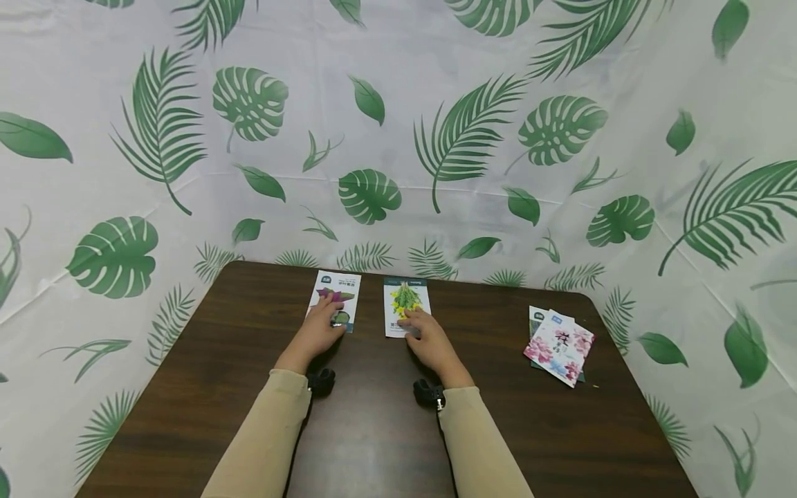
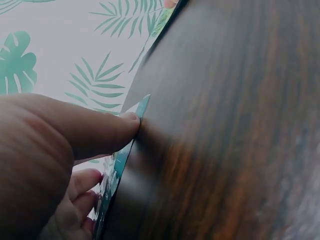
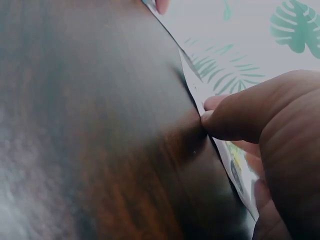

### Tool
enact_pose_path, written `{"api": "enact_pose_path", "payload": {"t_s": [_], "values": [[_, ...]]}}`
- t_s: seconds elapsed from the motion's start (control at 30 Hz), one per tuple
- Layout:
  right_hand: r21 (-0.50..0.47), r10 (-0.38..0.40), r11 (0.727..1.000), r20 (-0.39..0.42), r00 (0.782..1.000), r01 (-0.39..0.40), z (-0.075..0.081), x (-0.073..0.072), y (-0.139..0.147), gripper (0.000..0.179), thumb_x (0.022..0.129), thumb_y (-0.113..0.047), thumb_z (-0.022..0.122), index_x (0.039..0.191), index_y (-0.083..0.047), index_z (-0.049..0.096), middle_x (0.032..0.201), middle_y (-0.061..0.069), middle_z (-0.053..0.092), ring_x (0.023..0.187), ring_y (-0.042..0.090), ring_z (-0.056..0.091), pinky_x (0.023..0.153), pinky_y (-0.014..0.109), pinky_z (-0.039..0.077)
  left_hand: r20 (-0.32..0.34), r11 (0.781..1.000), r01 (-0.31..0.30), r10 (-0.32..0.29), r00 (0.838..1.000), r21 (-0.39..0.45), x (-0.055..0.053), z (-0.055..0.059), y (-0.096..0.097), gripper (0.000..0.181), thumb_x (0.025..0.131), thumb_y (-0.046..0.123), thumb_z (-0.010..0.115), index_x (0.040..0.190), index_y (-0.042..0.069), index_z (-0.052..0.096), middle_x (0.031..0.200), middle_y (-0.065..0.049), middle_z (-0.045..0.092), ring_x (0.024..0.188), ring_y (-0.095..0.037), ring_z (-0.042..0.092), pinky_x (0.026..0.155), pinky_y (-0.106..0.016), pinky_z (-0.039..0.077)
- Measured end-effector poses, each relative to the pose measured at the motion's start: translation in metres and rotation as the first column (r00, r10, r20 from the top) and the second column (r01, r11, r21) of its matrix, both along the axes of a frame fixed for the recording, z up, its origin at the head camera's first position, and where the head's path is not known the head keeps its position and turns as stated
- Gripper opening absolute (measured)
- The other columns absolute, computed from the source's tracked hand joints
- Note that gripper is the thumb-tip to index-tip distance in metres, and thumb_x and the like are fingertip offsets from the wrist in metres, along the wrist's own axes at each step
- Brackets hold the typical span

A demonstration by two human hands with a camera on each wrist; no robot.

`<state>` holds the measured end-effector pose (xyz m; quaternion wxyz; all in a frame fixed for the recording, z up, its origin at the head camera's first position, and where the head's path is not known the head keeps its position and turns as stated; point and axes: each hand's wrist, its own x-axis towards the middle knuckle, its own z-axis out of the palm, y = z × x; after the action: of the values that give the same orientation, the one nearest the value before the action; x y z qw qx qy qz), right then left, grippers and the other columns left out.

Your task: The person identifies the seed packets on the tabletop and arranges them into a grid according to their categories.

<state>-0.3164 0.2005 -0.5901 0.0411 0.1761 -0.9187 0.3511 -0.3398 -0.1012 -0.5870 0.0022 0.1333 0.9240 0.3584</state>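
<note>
Head view shows my left hand resting, fingers relaxed, on the purple-pictured packet, and my right hand likewise loose on the yellow-flowered packet beside it. Both packets lie toward the table's far edge; a pink-blossomed packet tops the pile at right.

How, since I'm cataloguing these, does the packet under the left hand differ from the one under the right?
Print: the left packet shows a purple picture; the right packet shows yellow flowers with green stems.
Top: the left packet is mainly white there; the right packet has a dark green band.
Pose: in the head view, the left packet slants; the right packet sits almost straight.
Both are rectangular, on the brown table, partly covered.
</note>
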Motion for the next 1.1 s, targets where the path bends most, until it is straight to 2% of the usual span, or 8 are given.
{"api": "enact_pose_path", "payload": {"t_s": [0.1, 0.2, 0.43, 0.57, 0.7, 0.8, 0.97, 1.1], "values": [[0.007, 0.015, 1.000, -0.052, 0.999, -0.014, -0.0011, -0.0003, 0.0002, 0.028, 0.103, -0.002, 0.071, 0.130, -0.007, 0.079, 0.153, 0.022, 0.061, 0.157, 0.049, 0.041, 0.127, 0.067, 0.038, -0.003, 1.000, -0.029, 0.029, 1.000, 0.009, -0.0002, -0.0010, 0.0021, 0.057, 0.098, 0.015, 0.076, 0.149, -0.005, 0.060, 0.173, -0.034, 0.033, 0.165, -0.057, 0.020, 0.133, -0.068, 0.023], [0.030, 0.014, 0.999, -0.060, 0.998, -0.012, -0.0035, 0.0002, -0.0002, 0.031, 0.103, -0.004, 0.071, 0.133, -0.009, 0.078, 0.150, 0.021, 0.061, 0.151, 0.048, 0.047, 0.124, 0.065, 0.041, 0.001, 0.998, -0.055, 0.055, 0.998, 0.040, 0.0009, -0.0023, 0.0038, 0.057, 0.096, 0.013, 0.078, 0.147, -0.005, 0.061, 0.172, -0.034, 0.035, 0.164, -0.058, 0.020, 0.133, -0.068, 0.024], [0.062, 0.063, 0.996, -0.048, 0.997, -0.060, -0.0044, 0.0009, 0.0011, 0.038, 0.105, -0.016, 0.074, 0.142, -0.015, 0.074, 0.161, 0.016, 0.057, 0.152, 0.044, 0.049, 0.123, 0.064, 0.043, 0.023, 0.990, -0.093, 0.091, 0.996, 0.102, 0.0022, -0.0003, 0.0052, 0.057, 0.094, 0.012, 0.080, 0.146, -0.004, 0.063, 0.169, -0.034, 0.034, 0.160, -0.057, 0.028, 0.132, -0.066, 0.029], [0.043, 0.102, 0.994, -0.032, 0.994, -0.101, -0.0024, 0.0007, 0.0033, 0.037, 0.105, -0.018, 0.073, 0.142, -0.014, 0.073, 0.166, 0.017, 0.053, 0.158, 0.044, 0.044, 0.127, 0.067, 0.038, 0.011, 0.991, -0.093, 0.092, 0.996, 0.095, 0.0015, 0.0029, 0.0068, 0.056, 0.095, 0.011, 0.080, 0.146, -0.005, 0.063, 0.167, -0.036, 0.036, 0.158, -0.058, 0.030, 0.131, -0.067, 0.029], [0.032, 0.127, 0.991, -0.034, 0.991, -0.126, -0.0011, 0.0008, 0.0054, 0.038, 0.105, -0.020, 0.074, 0.142, -0.012, 0.072, 0.168, 0.020, 0.050, 0.163, 0.046, 0.035, 0.133, 0.070, 0.024, 0.000, 0.993, -0.084, 0.084, 0.996, 0.086, 0.0014, 0.0033, 0.0082, 0.056, 0.096, 0.011, 0.078, 0.147, -0.006, 0.063, 0.168, -0.036, 0.036, 0.160, -0.058, 0.028, 0.132, -0.067, 0.028], [0.037, 0.130, 0.991, -0.051, 0.990, -0.129, -0.0027, 0.0008, 0.0070, 0.040, 0.104, -0.024, 0.076, 0.142, -0.012, 0.073, 0.167, 0.021, 0.051, 0.164, 0.046, 0.034, 0.134, 0.071, 0.018, 0.003, 0.994, -0.074, 0.074, 0.997, 0.075, 0.0010, 0.0021, 0.0089, 0.055, 0.098, 0.012, 0.077, 0.148, -0.004, 0.062, 0.170, -0.035, 0.035, 0.161, -0.058, 0.027, 0.132, -0.067, 0.028], [0.033, 0.140, 0.990, -0.058, 0.988, -0.139, -0.0060, -0.0007, 0.0070, 0.041, 0.104, -0.027, 0.076, 0.143, -0.012, 0.073, 0.164, 0.019, 0.054, 0.163, 0.045, 0.037, 0.134, 0.072, 0.016, -0.024, 0.996, -0.066, 0.067, 0.997, 0.063, 0.0009, 0.0020, 0.0079, 0.054, 0.097, 0.013, 0.078, 0.147, -0.004, 0.063, 0.169, -0.035, 0.037, 0.158, -0.063, 0.029, 0.131, -0.072, 0.025], [-0.010, 0.155, 0.988, -0.043, 0.987, -0.155, -0.0060, -0.0028, 0.0070, 0.042, 0.104, -0.027, 0.075, 0.144, -0.013, 0.072, 0.166, 0.020, 0.053, 0.164, 0.046, 0.034, 0.134, 0.072, 0.013, -0.021, 0.996, -0.064, 0.065, 0.998, 0.056, 0.0012, 0.0015, 0.0056, 0.055, 0.098, 0.013, 0.077, 0.149, -0.003, 0.062, 0.170, -0.035, 0.036, 0.159, -0.063, 0.027, 0.131, -0.072, 0.026]]}}
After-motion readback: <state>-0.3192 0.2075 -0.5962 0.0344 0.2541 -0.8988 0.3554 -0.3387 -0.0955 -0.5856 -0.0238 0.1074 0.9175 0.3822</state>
